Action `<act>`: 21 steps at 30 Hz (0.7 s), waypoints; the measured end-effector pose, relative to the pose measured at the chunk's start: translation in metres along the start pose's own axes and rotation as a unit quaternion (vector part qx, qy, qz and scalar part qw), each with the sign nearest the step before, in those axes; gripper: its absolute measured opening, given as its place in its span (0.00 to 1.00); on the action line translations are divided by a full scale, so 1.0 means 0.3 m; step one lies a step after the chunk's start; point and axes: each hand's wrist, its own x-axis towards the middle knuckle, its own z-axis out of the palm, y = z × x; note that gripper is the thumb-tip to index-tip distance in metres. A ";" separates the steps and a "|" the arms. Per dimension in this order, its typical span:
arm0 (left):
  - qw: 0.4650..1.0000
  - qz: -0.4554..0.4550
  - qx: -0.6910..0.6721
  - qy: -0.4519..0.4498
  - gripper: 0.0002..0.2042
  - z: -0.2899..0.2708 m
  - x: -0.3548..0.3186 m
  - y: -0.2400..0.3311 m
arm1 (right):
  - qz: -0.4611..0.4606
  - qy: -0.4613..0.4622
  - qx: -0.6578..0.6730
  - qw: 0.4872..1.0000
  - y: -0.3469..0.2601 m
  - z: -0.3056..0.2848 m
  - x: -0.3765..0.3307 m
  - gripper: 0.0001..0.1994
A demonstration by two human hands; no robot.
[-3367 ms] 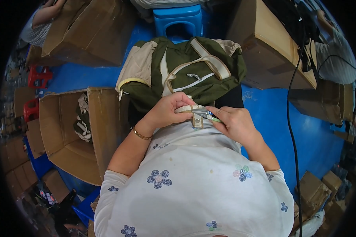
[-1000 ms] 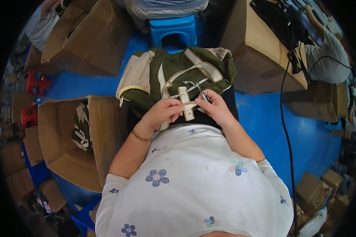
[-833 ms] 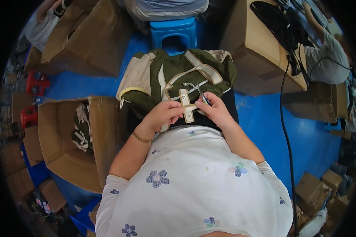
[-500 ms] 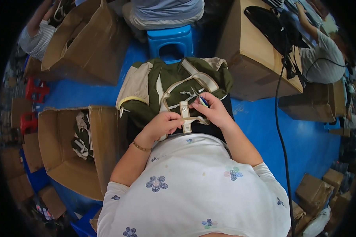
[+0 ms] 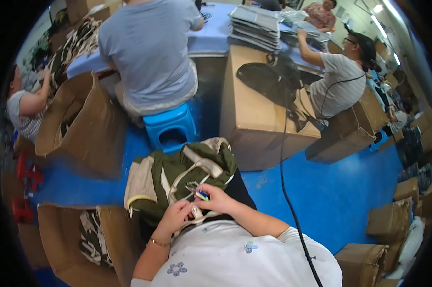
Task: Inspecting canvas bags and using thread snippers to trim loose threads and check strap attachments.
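A dark green and beige bag [image 5: 176, 161] with cream webbing straps lies across my lap. My left hand [image 5: 176, 215] is closed on a cream strap [image 5: 196, 213] that has a metal snap on it. Close beside it, my right hand [image 5: 217, 200] is wrapped round small scissors with a blue and green handle [image 5: 203, 195], blades pointing away from me over the bag. Fingers of both hands nearly meet at the strap. My left fingertips are partly hidden by the strap and hand.
An open carton [image 5: 72, 258] with similar green and cream pieces stands to my left. A larger carton [image 5: 77, 138] lies beyond it. Ahead, a person sits on a blue stool [image 5: 170, 125]. A carton [image 5: 249, 105] bears a black bag [image 5: 268, 79]. A black cable [image 5: 284, 177] hangs at right.
The view has tilted up, showing the table and people ahead. My hands have come closer together, and the snap strap, upright before, now tilts between them. The scissors remain in my right hand.
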 end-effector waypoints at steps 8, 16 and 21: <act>0.995 0.077 0.055 -0.027 0.12 -0.024 -0.053 0.065 | -0.015 0.090 0.099 0.991 -0.085 -0.047 -0.003 0.10; 0.845 0.260 0.449 0.125 0.15 -0.038 -0.186 0.160 | -0.055 -0.103 0.271 0.956 -0.225 -0.110 -0.063 0.12; 0.735 0.318 0.557 0.223 0.17 -0.097 -0.159 0.101 | -0.076 -0.109 0.410 0.902 -0.267 -0.066 -0.068 0.14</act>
